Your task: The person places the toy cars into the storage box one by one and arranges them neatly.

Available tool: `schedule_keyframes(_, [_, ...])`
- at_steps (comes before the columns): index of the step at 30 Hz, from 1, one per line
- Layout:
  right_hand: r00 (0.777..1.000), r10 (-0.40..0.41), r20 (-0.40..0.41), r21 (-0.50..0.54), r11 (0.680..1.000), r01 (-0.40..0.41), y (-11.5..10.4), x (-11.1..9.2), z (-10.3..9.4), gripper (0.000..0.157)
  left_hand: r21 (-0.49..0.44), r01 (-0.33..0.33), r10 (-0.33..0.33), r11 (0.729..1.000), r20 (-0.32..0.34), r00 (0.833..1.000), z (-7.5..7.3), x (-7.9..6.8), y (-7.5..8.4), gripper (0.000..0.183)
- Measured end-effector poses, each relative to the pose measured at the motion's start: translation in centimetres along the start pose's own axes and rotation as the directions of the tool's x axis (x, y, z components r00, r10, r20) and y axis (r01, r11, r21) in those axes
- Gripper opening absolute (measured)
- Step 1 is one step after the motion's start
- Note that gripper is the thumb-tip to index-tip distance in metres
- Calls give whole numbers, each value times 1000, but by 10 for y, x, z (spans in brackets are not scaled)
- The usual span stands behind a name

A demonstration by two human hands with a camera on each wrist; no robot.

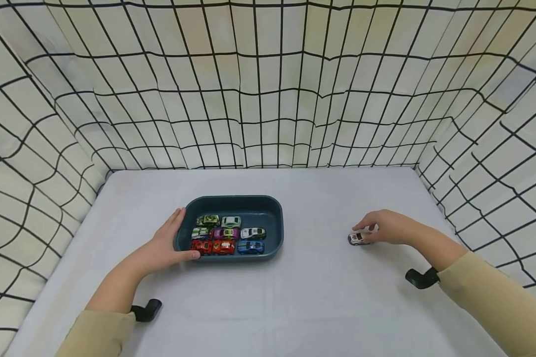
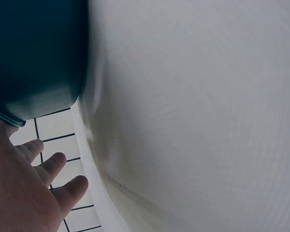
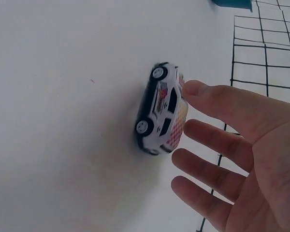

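Note:
A dark teal tray (image 1: 274, 258) stands left of the middle of the table with several toy cars in it, among them a purple car (image 1: 225, 234) and a blue car (image 1: 250, 247). My left hand (image 1: 161, 244) rests against its left end, fingers spread along the outside and thumb at the near rim. To the right, a white toy car (image 3: 157, 113) with a pink-checked roof sits by itself. My right hand (image 1: 386, 227) reaches down over that car. In the right wrist view its fingers (image 3: 212, 166) are spread and fairly straight, fingertips right at the roof.
A white cloth covers the table (image 1: 268, 307). Black netting (image 1: 259, 89) over pale cloth walls encloses the back and both sides. Each wrist carries a black camera mount, one beside the left sleeve (image 1: 98, 329) and one beside the right sleeve (image 1: 487, 292).

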State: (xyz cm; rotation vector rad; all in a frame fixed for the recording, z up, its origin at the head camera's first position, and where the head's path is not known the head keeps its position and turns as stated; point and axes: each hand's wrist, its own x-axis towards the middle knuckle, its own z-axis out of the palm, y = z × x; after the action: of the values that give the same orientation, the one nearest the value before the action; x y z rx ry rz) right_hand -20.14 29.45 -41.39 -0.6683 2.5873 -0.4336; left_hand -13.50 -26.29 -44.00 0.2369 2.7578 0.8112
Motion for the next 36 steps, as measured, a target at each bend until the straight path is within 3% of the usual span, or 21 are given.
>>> schedule_keyframes(7, [1000,11,17,10,1000,-11,5,1,4,32,-5,-6,6,1000,3,1000,-1,1,0,125])
schedule_keyframes(17, [999,-35,13,-40,999,36,5,3,12,31,0,-5,5,1000,-2,1000,1,2,-3,125])
schedule_keyframes(36, [996,-48,-76,-35,998,45,0,14,13,33,1,-2,2,1000,-16,1000,2,-1,-4,125])
